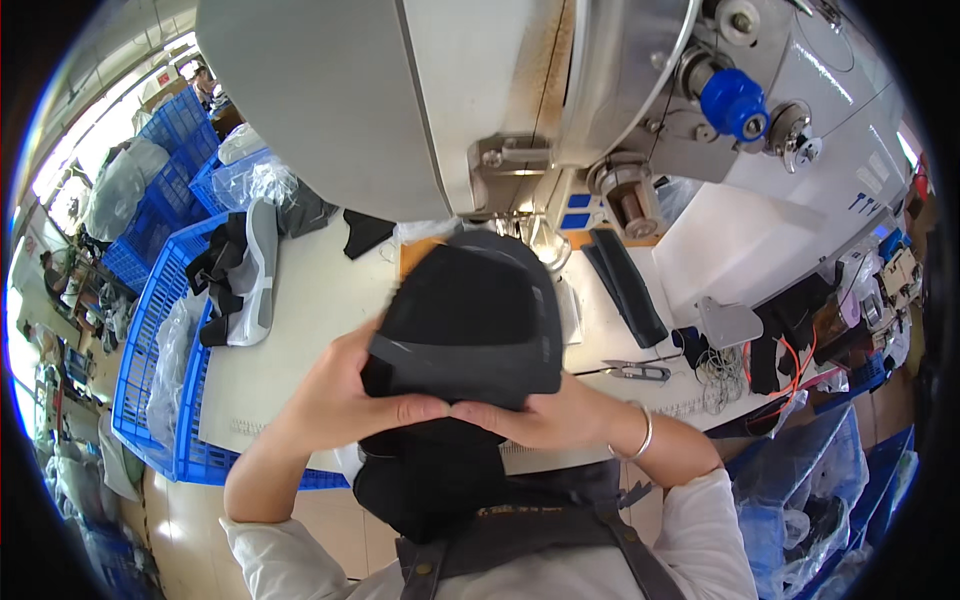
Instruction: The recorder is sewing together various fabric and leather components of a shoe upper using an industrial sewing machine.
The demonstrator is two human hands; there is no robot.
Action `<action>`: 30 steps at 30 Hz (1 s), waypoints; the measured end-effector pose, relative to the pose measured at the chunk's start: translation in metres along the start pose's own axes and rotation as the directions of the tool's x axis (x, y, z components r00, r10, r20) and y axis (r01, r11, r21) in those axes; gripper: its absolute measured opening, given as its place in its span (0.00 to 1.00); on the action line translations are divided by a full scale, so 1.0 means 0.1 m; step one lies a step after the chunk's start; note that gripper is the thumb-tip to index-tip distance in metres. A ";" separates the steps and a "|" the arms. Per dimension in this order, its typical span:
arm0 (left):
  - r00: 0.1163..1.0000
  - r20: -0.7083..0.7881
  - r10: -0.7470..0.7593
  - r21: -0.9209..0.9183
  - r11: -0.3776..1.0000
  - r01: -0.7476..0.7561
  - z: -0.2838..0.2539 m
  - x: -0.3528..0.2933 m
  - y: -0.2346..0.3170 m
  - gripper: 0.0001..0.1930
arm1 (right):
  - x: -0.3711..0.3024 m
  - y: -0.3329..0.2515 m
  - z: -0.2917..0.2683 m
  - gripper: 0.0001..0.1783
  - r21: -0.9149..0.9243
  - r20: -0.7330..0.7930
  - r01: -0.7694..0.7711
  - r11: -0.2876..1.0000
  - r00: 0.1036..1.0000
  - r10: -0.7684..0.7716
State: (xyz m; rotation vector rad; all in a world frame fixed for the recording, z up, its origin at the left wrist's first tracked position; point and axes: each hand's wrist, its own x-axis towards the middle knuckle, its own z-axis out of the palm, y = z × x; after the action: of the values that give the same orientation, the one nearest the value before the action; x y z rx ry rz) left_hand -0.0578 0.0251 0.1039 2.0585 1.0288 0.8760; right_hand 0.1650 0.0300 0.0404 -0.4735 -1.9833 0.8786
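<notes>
We pinch the black fabric piece (470, 320) between left hand (345, 395) and right hand (545, 415), both grips closed on its near edge, just before the sewing machine (520, 90); likely positioning step, next needs feeding it forward.

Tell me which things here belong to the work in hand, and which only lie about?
In hand:
- black fabric piece, held by left hand and right hand
- sewing machine right behind it

Lying about:
- thread snips
- black strips
- blue crate of pieces
- plastic bags
</notes>
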 end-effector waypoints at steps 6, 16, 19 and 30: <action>0.913 -0.367 -0.178 -0.400 0.916 0.018 -0.01 -0.29 -0.18 0.08 | -0.04 0.02 -0.08 0.20 0.208 -0.250 -0.414 0.886 0.853 0.458; 0.874 -0.482 -0.061 -0.442 0.879 -0.182 0.09 -0.49 -0.28 0.23 | -0.31 0.22 0.14 0.18 0.515 0.112 -0.619 0.593 0.735 0.669; 0.904 -0.342 -0.257 -0.650 0.759 -0.031 0.11 -0.51 -0.17 0.30 | -0.33 0.24 0.10 0.17 0.711 -0.100 -0.319 0.626 0.836 0.539; 0.847 0.189 -0.497 -0.645 0.587 0.489 0.07 -0.24 0.24 0.24 | 0.37 -0.14 -0.60 0.10 0.072 0.284 -0.884 0.461 0.462 0.840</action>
State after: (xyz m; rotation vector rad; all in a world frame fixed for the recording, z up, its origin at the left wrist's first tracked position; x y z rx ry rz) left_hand -0.0542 -0.0078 0.1124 1.0616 1.0143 0.7956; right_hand 0.1968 0.0674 0.0932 -1.4062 -1.7138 1.8289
